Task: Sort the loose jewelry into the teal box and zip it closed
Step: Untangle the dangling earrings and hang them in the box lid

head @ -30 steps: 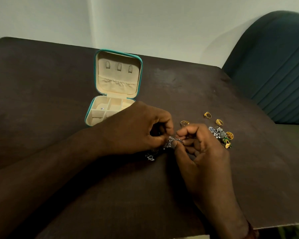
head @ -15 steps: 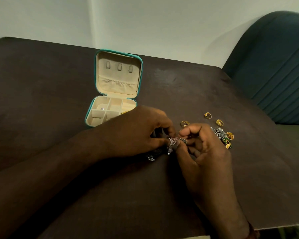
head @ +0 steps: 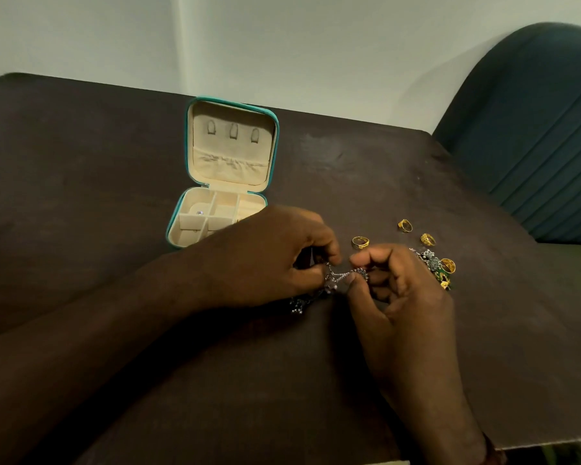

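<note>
pinching one chain: left hand, right hand (perhaps four rings).

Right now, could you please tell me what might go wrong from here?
The silver chain is pinched between the left hand and right hand while its tail trails on the table; pulling might tighten a tangle.
The nearest gold ring lies just beyond the right knuckles and could be knocked.
The left hand hides a corner of the open teal box and might nudge it.
</note>
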